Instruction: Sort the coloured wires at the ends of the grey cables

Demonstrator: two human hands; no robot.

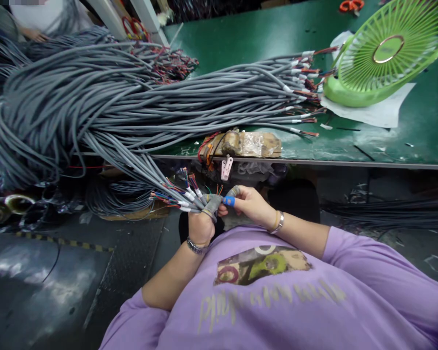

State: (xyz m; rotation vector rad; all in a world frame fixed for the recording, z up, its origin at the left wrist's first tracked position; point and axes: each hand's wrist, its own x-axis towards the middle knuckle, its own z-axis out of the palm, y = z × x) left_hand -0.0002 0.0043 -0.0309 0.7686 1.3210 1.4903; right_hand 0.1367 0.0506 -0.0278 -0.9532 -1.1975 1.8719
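My left hand is closed around the ends of several grey cables, which run down to it from the big pile on the bench. White bands mark these ends, and thin coloured wires fan out past them. Grey wrapping covers fingers of both hands. Close beside it, my right hand pinches with thumb and forefinger, a blue wrap on the thumb. Fine orange and green wires show just by its fingertips. What lies between those fingertips is hidden.
Many grey cables lie across the green bench. A green fan stands on paper at right. A taped wooden block and a pink clip sit at the bench edge. Another person's hand shows top left.
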